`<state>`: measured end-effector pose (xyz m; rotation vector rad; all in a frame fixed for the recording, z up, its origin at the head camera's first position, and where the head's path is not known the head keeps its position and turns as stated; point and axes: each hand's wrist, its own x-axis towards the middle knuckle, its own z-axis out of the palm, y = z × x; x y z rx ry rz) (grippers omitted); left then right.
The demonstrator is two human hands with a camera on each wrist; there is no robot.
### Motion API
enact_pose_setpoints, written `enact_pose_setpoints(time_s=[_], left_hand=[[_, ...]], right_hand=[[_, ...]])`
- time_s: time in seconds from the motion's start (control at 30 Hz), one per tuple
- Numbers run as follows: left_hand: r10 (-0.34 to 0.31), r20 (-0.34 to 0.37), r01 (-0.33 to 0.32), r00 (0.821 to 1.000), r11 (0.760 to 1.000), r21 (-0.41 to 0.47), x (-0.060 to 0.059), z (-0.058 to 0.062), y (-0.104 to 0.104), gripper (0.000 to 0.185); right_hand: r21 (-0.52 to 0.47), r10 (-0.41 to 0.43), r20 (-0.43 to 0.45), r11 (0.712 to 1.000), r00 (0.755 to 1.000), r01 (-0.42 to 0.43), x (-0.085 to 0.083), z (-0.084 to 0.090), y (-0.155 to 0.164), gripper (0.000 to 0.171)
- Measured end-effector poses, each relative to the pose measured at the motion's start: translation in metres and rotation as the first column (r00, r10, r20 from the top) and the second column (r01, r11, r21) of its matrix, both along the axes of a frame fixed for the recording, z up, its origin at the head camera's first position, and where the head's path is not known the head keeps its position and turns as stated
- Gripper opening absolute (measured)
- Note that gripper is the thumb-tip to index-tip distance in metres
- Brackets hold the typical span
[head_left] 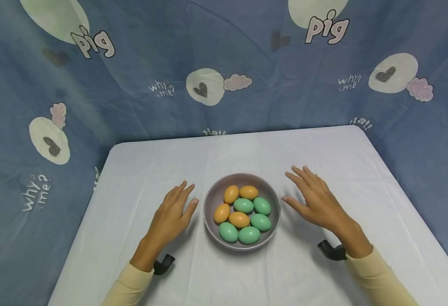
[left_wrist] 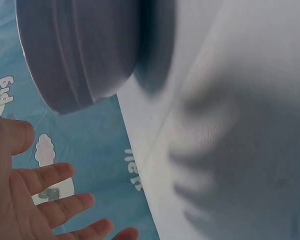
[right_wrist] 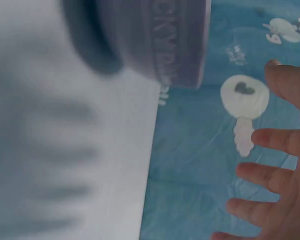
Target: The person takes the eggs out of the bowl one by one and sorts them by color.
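A round grey-purple bowl (head_left: 208, 227) stands on the white table, holding several orange eggs (head_left: 239, 220) and several green eggs (head_left: 249, 235). To its left, my left hand (head_left: 173, 214) hovers with fingers extended, apart from the rim. My right hand (head_left: 317, 202) is held on the other side, its fingers spread and also apart from the bowl. Both hands hold nothing. In the left wrist view the bowl's outer wall (left_wrist: 90, 50) is close beyond the thumb. Raised lettering shows on the bowl's wall (right_wrist: 160, 40) in the right wrist view.
A white cloth covers the table (head_left: 162, 165). Behind and beside it hangs a blue printed curtain (head_left: 139, 110) with words and white shapes. A black wrist strap (head_left: 164, 264) sits on the left wrist, another black strap (head_left: 331, 250) on the right.
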<state>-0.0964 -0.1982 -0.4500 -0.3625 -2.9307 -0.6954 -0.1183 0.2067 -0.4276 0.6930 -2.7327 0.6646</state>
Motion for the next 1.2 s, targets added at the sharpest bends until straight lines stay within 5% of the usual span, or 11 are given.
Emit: enact_pose_setpoints(time_s=[0.23,0.53,0.7,1.03,1.2], left_hand=[[-0.055,0.134,0.029,0.989,0.982,0.186,-0.001,0.001,0.003,0.056],[-0.164,0.263,0.047,0.951,0.915,0.4,-0.002,-0.003,0.005,0.05],[-0.245,0.335,0.019,0.91,0.83,0.557,-0.003,-0.008,0.007,0.047],[-0.372,0.363,-0.052,0.854,0.635,0.771,-0.002,-0.015,0.01,0.048],[-0.379,0.374,-0.092,0.846,0.588,0.803,-0.002,-0.018,0.01,0.049]], right_hand=[[-0.06,0.119,0.086,0.992,0.989,-0.114,-0.005,0.015,-0.012,0.064],[-0.093,0.247,0.153,0.968,0.957,-0.235,-0.01,0.021,-0.032,0.063],[-0.11,0.308,0.18,0.95,0.934,-0.292,-0.016,0.023,-0.043,0.058],[-0.11,0.394,0.26,0.919,0.882,-0.378,-0.025,0.02,-0.057,0.055],[-0.103,0.42,0.266,0.908,0.868,-0.407,-0.026,0.021,-0.062,0.054]])
